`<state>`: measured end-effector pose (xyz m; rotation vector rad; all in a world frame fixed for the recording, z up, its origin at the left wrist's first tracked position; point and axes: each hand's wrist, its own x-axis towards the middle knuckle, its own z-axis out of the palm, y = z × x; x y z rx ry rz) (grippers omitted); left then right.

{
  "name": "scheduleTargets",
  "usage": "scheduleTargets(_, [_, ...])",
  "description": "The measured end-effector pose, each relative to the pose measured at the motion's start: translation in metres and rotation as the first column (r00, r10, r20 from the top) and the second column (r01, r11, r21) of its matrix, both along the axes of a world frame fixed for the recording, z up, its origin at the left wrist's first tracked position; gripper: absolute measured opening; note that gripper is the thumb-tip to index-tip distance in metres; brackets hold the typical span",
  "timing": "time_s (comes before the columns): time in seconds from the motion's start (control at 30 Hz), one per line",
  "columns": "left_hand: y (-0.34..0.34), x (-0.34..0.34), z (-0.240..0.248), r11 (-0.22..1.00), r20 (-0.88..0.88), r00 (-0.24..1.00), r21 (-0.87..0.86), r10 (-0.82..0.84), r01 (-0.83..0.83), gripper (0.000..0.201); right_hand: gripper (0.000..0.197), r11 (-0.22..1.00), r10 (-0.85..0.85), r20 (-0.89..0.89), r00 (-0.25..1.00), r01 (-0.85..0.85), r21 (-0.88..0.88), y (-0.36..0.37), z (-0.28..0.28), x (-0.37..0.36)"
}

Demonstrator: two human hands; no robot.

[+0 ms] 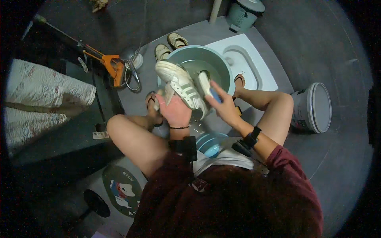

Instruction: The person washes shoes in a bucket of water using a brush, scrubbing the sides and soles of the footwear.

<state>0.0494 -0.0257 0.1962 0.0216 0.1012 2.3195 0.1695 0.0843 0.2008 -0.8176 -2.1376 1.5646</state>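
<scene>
A white sneaker [180,79] with grey-green stripes is held over a large green basin [190,50] by my left hand [174,108], whose fingers wrap its near side. Cloudy water [214,73] lies in the basin. My right hand [226,108] grips a scrub brush [206,85] with a blue handle and a pale head, close beside the sneaker's right side. Whether the brush touches the shoe I cannot tell. Below my hands, a light blue basin [209,147] is partly hidden.
A pair of pale shoes [168,47] stands behind the basin. A white squat toilet [260,73] lies to the right, with a white bucket [313,108] farther right and a green bin [243,16] behind. An orange holder [113,69] and shower hose are at left, above a patterned mat [123,192].
</scene>
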Motion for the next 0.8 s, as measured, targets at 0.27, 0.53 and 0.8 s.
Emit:
scheduleTargets(0.27, [-0.001,0.003,-0.012,0.973,0.082,0.994,0.224,-0.075,0.055,0.065,0.046,0.704,-0.338,0.168,0.926,0.367,-0.608,0.032,-0.05,0.018])
scheduleTargets(0.53, [0.001,-0.005,-0.012,0.999,-0.081,0.997,-0.046,0.01,-0.014,0.058,0.051,0.406,-0.011,-0.217,0.976,-0.194,-0.893,0.027,-0.017,0.012])
scheduleTargets(0.8, [0.011,0.007,-0.006,0.911,-0.285,0.955,-0.37,0.076,-0.183,0.041,0.045,0.455,-0.095,-0.239,0.966,-0.172,-0.874,0.003,-0.015,0.007])
